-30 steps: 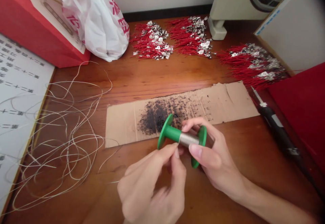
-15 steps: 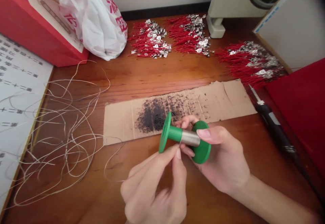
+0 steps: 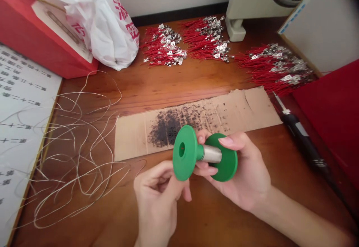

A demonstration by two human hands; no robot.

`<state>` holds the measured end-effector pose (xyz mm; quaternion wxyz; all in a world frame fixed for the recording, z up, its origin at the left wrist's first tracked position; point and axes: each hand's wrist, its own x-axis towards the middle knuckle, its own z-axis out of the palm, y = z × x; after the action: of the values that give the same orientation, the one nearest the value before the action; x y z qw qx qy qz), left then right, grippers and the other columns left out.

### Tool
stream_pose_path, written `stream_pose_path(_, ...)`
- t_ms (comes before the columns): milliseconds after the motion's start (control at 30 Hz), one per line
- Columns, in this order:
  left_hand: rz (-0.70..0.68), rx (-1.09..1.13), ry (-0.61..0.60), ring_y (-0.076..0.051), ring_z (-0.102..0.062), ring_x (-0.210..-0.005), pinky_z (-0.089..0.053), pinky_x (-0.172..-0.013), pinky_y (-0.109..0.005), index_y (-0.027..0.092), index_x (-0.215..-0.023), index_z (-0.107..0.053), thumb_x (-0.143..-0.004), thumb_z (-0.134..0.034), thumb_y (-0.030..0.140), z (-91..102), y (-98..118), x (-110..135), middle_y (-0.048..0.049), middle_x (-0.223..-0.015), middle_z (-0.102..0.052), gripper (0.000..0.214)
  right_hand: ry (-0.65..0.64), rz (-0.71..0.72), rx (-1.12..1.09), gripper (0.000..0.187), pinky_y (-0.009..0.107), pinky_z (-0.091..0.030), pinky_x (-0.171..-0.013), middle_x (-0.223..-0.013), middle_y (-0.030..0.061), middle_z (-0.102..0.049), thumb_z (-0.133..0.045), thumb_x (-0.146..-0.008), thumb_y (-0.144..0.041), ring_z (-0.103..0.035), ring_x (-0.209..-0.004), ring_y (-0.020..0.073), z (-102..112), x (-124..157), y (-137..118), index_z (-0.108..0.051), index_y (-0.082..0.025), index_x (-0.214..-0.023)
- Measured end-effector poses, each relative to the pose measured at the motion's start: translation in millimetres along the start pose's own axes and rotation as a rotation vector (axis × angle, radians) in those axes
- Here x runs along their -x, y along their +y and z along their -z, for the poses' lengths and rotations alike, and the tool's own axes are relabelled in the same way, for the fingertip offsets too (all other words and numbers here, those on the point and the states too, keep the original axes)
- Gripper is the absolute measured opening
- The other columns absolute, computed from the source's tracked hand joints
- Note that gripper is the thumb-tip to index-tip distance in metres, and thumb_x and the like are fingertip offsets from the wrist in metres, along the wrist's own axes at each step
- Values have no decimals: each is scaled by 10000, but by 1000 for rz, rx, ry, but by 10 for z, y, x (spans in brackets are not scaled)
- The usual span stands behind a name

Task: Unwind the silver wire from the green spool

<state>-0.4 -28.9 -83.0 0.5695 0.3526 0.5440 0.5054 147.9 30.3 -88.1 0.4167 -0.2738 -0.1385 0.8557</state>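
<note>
A green spool (image 3: pixel 185 153) with silvery solder wire (image 3: pixel 212 153) wound on part of its core is in my right hand (image 3: pixel 246 172). The right thumb lies on the far flange, and the fingers curl round the core from behind and below. My left hand (image 3: pixel 158 194) is at the near flange, its fingers curled and partly hidden behind the disc. A thin loose strand of the same wire (image 3: pixel 141 166) runs from the tangle on the left toward the left hand, which is closed on it; the pinch itself is hidden.
Tangled loose wire (image 3: pixel 78 168) spreads over the left side. A scorched cardboard strip (image 3: pixel 131 135) lies behind the spool. Several red-wire bundles with metal tabs (image 3: pixel 207 37) lie at the back. A soldering iron (image 3: pixel 301 135) rests at right. A white bag (image 3: pixel 112 34) and heater (image 3: pixel 252 0) stand behind.
The spool has turned so its near flange faces me more. My left hand has moved left and down from the wound wire to below the flange. The loose wire has shifted.
</note>
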Motion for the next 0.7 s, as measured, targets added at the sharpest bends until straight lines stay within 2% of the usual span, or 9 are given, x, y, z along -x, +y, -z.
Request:
stream_pose_path(133,250,104,-153,-23,-406,-437,-278,-457,-157,216,-803,-836,-831,-814,278,156,63,-146,-27,-579,-579,71,-114,-12,20,334,249,-287,-546,-731,30,-416,-650,-759,-446,-357,-621,121,-1,31,-29,-503,-172,-881)
stream_pose_path(267,506,159,-331,-38,-340,-412,-193,-420,-174,186,-709,-791,-659,-915,342,278,173,-312,-14,-507,-487,205,-301,-46,108,322,255,-279,-525,-719,22,-374,-593,-830,-473,-324,-578,107,11,68,-72,-492,-174,-894)
stream_pose_path(333,577,118,-369,-38,-301,-425,-181,-430,-186,156,-662,-757,-640,-903,319,318,255,-401,-10,-496,-443,219,-332,-76,195,335,243,-281,-500,-743,34,-393,-633,-802,-473,-356,-603,118,31,83,-101,-510,-175,-892)
stream_pose_path(400,642,45,-424,-28,-250,-439,-161,-442,-190,139,-658,-744,-670,-866,310,339,342,-482,2,-497,-398,210,-350,-65,380,328,262,-338,-536,-802,63,-460,-670,-767,-448,-429,-680,148,64,100,-132,-534,-171,-877)
stream_pose_path(500,671,-70,-494,-17,-193,-443,-110,-441,-186,135,-704,-759,-701,-812,320,336,450,-572,20,-504,-357,193,-368,4,680,304,316,-401,-660,-873,73,-513,-676,-806,-439,-478,-797,184,122,136,-157,-539,-176,-871)
stream_pose_path(567,629,-129,-518,-19,-198,-451,-103,-443,-185,132,-709,-753,-725,-778,320,314,500,-608,11,-513,-383,191,-335,56,803,296,324,-397,-687,-863,50,-506,-639,-874,-456,-463,-793,174,141,162,-149,-515,-187,-893)
stream_pose_path(633,545,-216,-519,-32,-259,-476,-157,-455,-177,129,-697,-741,-754,-752,314,281,540,-620,-10,-532,-436,194,-268,129,931,253,322,-384,-673,-836,29,-495,-596,-901,-420,-449,-762,159,134,177,-124,-492,-190,-889)
stream_pose_path(700,413,-336,-487,-58,-365,-520,-257,-480,-171,132,-701,-743,-787,-730,314,238,580,-595,-39,-572,-510,202,-199,226,1047,180,319,-378,-647,-805,13,-499,-572,-870,-349,-446,-721,144,106,176,-94,-496,-187,-888)
